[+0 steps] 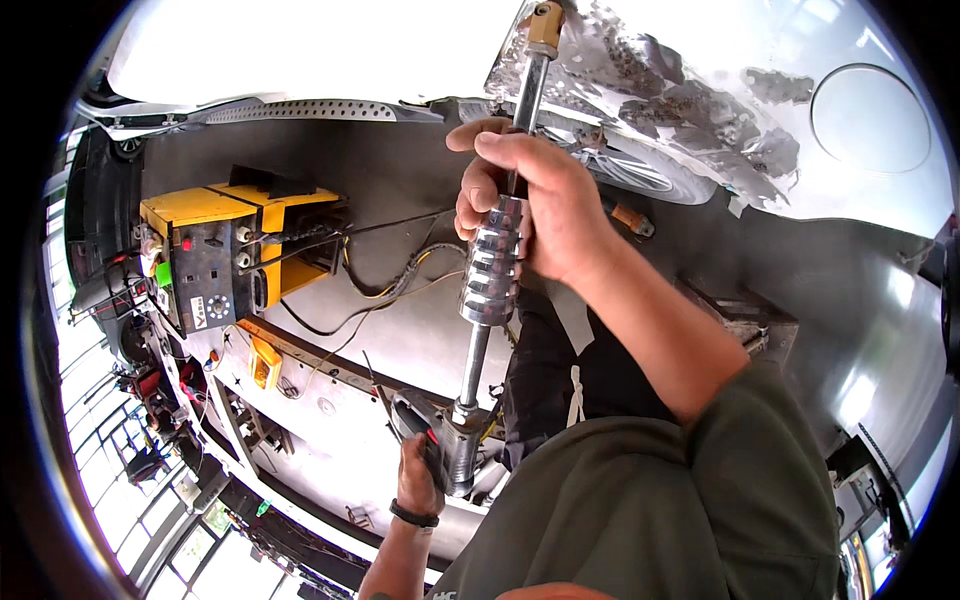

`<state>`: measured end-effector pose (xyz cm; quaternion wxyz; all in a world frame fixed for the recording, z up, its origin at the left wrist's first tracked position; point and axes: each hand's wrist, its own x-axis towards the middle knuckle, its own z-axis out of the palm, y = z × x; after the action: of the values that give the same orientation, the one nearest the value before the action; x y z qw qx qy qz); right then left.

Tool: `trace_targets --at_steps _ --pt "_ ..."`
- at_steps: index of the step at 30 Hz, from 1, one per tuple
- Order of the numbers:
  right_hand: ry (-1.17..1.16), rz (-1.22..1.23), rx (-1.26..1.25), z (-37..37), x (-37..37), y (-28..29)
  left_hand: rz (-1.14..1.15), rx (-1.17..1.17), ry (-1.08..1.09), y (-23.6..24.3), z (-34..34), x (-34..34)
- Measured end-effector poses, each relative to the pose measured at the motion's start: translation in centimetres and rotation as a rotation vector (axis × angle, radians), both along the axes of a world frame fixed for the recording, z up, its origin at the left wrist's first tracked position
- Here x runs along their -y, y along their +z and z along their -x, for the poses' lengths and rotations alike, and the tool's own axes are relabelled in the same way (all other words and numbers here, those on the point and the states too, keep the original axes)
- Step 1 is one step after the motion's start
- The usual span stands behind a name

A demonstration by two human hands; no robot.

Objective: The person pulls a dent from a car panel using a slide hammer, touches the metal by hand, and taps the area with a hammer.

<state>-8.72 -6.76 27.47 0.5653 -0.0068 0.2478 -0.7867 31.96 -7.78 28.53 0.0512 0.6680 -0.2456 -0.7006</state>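
Slide hammer (497,240), a long bright steel rod with a ribbed sliding weight, runs nearly upright through the middle of the view, its far tip (545,25) carrying a tan fitting that meets the bare, sanded patch of a white car body panel (690,100). The right hand (530,200) is closed around the upper part of the ribbed weight (492,268), fingers wrapped over the rod and thumb across the front, with the forearm coming in from the lower right out of an olive-green sleeve (660,500). The left hand (418,478), wearing a dark band at the wrist, is closed on the dark handle (425,435) at the near end of the tool, just beside the chunky steel collar where the rod ends. The panel shows grey scuffed metal where paint is ground away, and a round fuel-filler flap (870,115) sits in the white paint to the right of that patch. On the grey floor to the left stands a yellow and black machine (235,250) with knobs and sockets on its face, and thin cables (390,285) trail from it across the floor toward the tool. A small orange-handled tool (632,220) lies on the floor just beyond the right wrist. Dark trousers (560,370) show below the rod.
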Motion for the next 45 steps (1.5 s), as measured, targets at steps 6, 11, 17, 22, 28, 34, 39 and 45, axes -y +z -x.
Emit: trace_targets --at_steps 6,11,17,22,28,34,39,45 --pt "-0.016 -0.090 0.018 -12.4 -3.3 -0.6 -0.071 0.019 -0.024 -0.1 -1.3 0.6" --pt "0.108 -0.212 0.088 -14.0 -4.0 -2.0 -0.083 0.048 0.070 -2.1 -4.6 -1.2" --pt "0.086 -0.172 -0.029 -8.9 -3.7 -0.8 -0.057 -0.081 0.043 -5.1 -2.9 -2.0" --pt "0.087 -0.148 -0.014 -7.5 -3.8 -0.4 0.071 0.009 -0.082 -6.7 -3.7 -2.0" --pt "0.078 -0.129 -0.009 -7.8 -3.9 -0.8 -0.008 -0.082 -0.102 -0.6 3.6 -1.7" --pt "0.071 -0.125 -0.034 -7.6 -3.8 -0.3 0.202 0.048 -0.347 -2.9 0.1 -2.3" --pt "0.089 -0.111 -0.027 -7.2 -3.7 -0.2 0.001 -0.027 -0.192 -0.6 3.8 -1.7" --pt "0.073 -0.115 0.009 -7.4 -3.9 -0.2 0.165 0.010 -0.372 -1.8 1.1 -2.1"
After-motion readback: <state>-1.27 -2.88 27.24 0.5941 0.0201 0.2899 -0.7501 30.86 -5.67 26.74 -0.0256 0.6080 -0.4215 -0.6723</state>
